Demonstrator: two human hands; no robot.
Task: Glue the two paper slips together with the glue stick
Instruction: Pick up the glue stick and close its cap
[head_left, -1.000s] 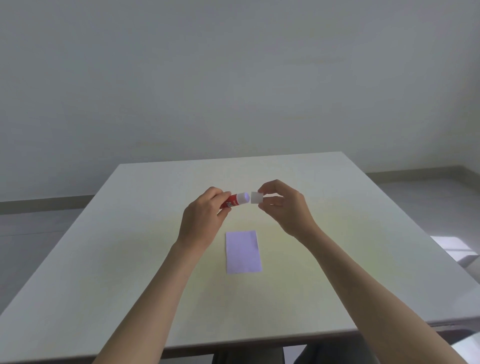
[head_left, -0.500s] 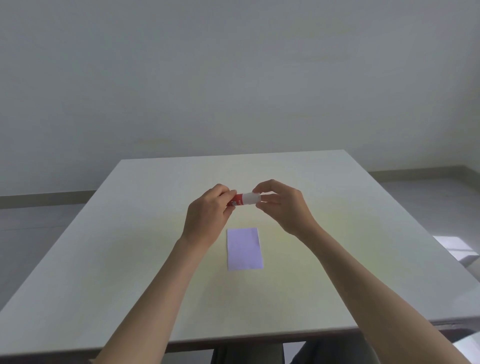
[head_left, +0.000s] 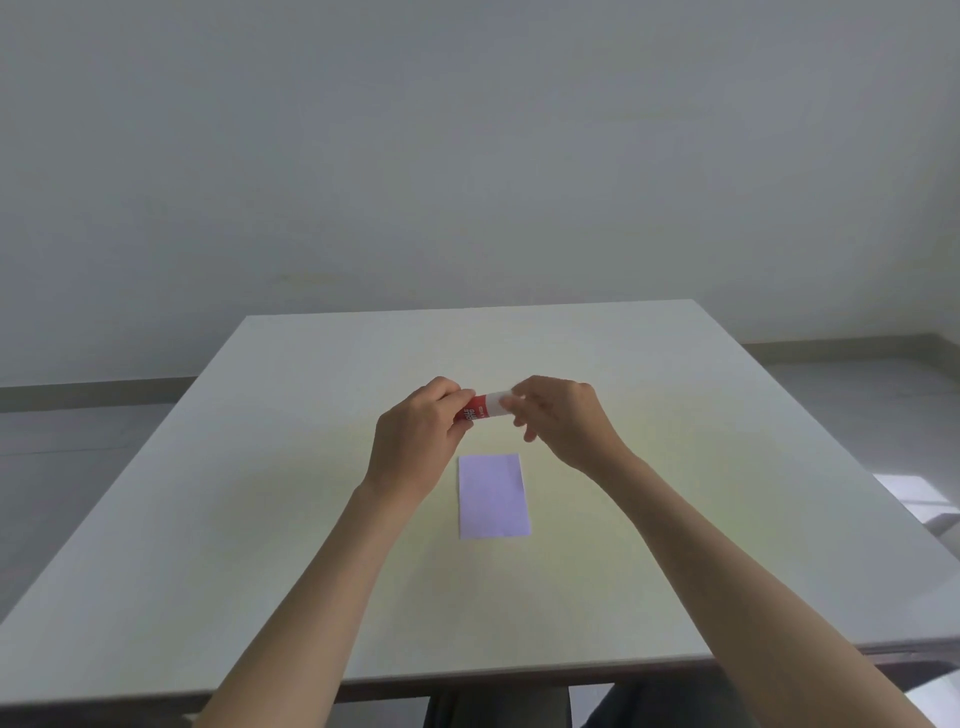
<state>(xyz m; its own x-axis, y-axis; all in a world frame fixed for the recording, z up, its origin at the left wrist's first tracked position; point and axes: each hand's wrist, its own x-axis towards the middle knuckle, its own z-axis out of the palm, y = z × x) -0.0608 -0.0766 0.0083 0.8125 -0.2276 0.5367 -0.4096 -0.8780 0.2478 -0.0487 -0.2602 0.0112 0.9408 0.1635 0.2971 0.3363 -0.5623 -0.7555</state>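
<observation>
A red glue stick (head_left: 482, 407) with a white cap is held level above the table, between both hands. My left hand (head_left: 415, 439) grips its red body. My right hand (head_left: 563, 418) pinches the white cap end with thumb and forefinger, its other fingers spread loosely. The cap sits on the stick. A pale lilac paper slip (head_left: 493, 495) lies flat on the white table (head_left: 260, 519), just below and nearer to me than the hands. I see only one rectangle of paper; whether a second slip lies under it I cannot tell.
The table's near edge (head_left: 467, 675) runs across the bottom, with my legs below it. A plain grey wall stands behind the far edge. Floor shows to the left and right of the table.
One second ago the cap was off in my right hand, with the glue tip bare. It was pushed back onto the stick, and my right fingers now loosen around it.
</observation>
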